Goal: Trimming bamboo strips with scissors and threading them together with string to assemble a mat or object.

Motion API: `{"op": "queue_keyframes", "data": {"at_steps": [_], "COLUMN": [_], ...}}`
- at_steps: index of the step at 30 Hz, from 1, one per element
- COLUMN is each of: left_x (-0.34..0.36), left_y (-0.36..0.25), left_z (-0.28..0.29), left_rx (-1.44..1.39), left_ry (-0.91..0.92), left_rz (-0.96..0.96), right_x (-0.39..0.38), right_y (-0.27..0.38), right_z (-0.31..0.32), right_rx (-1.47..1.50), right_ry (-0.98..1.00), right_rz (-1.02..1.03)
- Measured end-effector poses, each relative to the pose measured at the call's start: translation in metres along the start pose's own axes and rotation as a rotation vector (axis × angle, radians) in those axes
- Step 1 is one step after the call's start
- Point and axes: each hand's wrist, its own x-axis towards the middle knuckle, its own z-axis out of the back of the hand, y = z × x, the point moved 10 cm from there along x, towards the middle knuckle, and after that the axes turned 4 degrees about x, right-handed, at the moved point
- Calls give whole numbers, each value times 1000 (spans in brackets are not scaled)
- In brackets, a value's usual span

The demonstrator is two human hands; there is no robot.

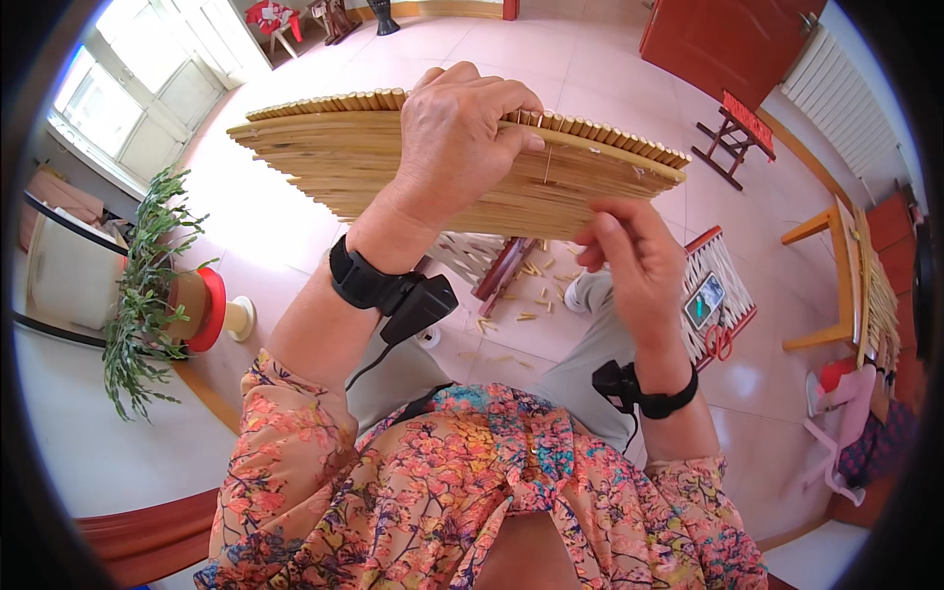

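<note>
Pale straw-yellow reed mat [442,167], black wrist straps [369,280], pink-and-orange floral blouse with teal patches [462,482], grey trousers [580,374], pinkish floor tiles [551,59], red door [728,34], green plant [143,285]

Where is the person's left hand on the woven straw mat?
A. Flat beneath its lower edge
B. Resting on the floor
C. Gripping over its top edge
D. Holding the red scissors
C: the left hand curls over the top edge of the straw mat, fingers bent along the row of stalk ends.

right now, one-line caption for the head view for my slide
Left hand grips the top edge of a woven straw mat while the right hand pinches beneath it, straw bits scattered on the tiled floor.
</note>
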Motion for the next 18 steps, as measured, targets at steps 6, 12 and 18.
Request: {"op": "queue_keyframes", "data": {"at_steps": [6, 12, 18], "left_x": [-9, -21, -24], "left_y": [-19, -42, -51], "left_z": [0, 2, 5], "left_rx": [13, 9, 74], "left_ry": [6, -33, -13], "left_rz": [-83, -170, -201], "right_x": [11, 1, -10], "right_y": [-21, -40, -43], "right_z": [-26, -19, -26], "right_rx": [403, 666, 772], "right_ry": [45, -62, -123], "right_rz": [-200, -290, -418]}}
